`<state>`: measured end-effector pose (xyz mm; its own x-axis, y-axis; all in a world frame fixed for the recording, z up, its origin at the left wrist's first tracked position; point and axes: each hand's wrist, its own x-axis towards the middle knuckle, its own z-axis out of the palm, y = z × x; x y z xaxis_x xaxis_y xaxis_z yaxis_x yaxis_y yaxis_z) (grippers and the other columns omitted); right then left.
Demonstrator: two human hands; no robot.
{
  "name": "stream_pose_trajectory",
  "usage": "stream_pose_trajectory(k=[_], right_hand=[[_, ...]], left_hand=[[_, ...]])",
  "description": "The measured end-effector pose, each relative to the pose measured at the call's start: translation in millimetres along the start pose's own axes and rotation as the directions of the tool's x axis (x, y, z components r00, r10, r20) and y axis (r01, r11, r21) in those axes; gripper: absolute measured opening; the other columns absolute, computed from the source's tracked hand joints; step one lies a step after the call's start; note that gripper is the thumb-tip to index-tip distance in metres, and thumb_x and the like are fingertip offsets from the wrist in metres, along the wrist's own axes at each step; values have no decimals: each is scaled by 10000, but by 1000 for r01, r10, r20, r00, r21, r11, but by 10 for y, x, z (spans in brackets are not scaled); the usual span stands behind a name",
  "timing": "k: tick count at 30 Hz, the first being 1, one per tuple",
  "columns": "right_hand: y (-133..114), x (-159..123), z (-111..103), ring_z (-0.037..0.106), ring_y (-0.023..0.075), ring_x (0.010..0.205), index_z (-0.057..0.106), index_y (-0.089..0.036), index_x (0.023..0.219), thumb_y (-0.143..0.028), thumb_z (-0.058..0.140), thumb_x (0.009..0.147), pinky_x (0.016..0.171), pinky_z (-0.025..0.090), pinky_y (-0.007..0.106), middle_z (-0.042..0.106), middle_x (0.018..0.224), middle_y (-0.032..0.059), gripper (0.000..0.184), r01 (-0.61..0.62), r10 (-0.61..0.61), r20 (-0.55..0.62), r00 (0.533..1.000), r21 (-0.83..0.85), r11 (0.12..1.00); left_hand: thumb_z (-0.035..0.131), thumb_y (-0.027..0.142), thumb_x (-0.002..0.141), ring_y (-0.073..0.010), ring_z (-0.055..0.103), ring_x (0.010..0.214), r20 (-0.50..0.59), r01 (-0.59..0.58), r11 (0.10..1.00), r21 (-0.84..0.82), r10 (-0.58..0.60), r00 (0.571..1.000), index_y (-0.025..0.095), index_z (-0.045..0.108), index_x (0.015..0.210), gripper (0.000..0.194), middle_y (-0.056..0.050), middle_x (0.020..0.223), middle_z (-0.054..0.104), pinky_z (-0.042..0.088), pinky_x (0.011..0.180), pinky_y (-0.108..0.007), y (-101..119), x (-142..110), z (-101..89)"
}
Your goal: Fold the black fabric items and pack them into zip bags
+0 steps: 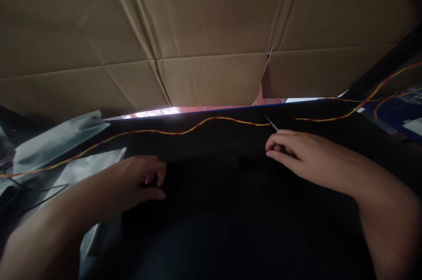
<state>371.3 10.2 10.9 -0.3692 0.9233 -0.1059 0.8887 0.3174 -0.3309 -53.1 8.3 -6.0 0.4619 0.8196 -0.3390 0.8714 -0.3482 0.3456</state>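
Note:
My right hand [296, 150] is closed over the dark table, its fingers and thumb drawn together. A thin, pointed metal tool [271, 123] sticks out past its fingers; the rest is hidden, so its kind is unclear. Beside the tool, a twisted red and yellow wire [184, 133] coming from the left stops. A similar wire [329, 119] starts a short gap further right and runs to the right edge. My left hand [145, 181] hovers or rests at the left with fingers loosely bent and thumb apart, nothing visible in it.
A large creased cardboard sheet [211, 16] stands behind the black table [211, 174]. White plastic bags [59, 139] lie at the left, with thin black cables [42, 203] near my left forearm. Blue and white items [398, 113] sit at the far right.

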Motion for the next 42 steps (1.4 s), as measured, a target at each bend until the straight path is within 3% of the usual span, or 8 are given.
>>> stream_pose_trajectory(k=[4,9,16,21,24,28,36,42], right_hand=[[69,-8,-11,720,233,983,758,-350,1115,-428,520,1048,845,541,406,740,1147,1,259,8,-9,-6,1000,-17,1000],[38,-16,-11,727,257,914,768,-367,1097,-614,660,953,743,551,389,760,1060,4,306,-77,72,122,990,34,996],[-120,-54,16,726,344,1094,679,-363,1304,-896,658,820,873,587,487,707,1347,61,720,-76,57,216,975,82,994],[-212,-110,10,631,450,1308,573,-389,1506,-816,844,676,895,604,548,584,1537,91,972,-44,21,298,954,70,997],[-197,-105,44,610,407,1339,570,-435,1476,-603,857,788,929,592,526,556,1552,51,764,-15,-8,244,970,96,995],[-179,-69,47,652,292,1180,708,-369,1071,-451,718,958,918,570,458,613,1401,0,140,74,-101,195,976,141,987],[-197,-60,-63,621,271,1152,682,-333,1011,-429,706,969,953,543,443,649,1297,-2,108,126,-155,165,974,174,977],[-153,-4,88,647,298,1135,663,-316,1063,-454,716,943,885,551,442,668,1222,29,191,25,-33,97,995,84,996]], left_hand=[[744,353,880,-198,677,708,-57,-3,998,67,6,998,292,700,920,85,15,845,724,486,619,-286,-7,-62,-49],[622,419,1023,-189,674,771,-109,-151,982,113,163,981,266,686,947,182,-1,955,709,485,667,-295,383,40,-85],[595,362,1087,-221,639,884,-152,-343,922,179,371,916,246,652,983,166,-29,1009,657,475,795,-356,758,229,119],[682,311,1044,-241,641,845,-137,-324,909,261,367,920,220,608,929,164,-31,968,660,469,744,-375,812,280,191],[698,289,1036,-256,685,935,-180,-340,905,257,390,903,218,627,1136,142,-43,1081,695,517,816,-400,813,294,200],[675,265,1051,-280,683,1109,-249,-353,892,282,423,871,246,528,1493,467,-80,1300,673,538,965,-445,803,317,237],[644,196,1060,-240,669,964,-232,-388,898,205,430,872,258,709,1181,151,-21,1106,736,502,863,-399,802,346,230],[582,285,1103,-241,667,991,-243,-402,898,180,436,866,259,697,1270,205,-38,1165,718,484,873,-408,840,312,211]])
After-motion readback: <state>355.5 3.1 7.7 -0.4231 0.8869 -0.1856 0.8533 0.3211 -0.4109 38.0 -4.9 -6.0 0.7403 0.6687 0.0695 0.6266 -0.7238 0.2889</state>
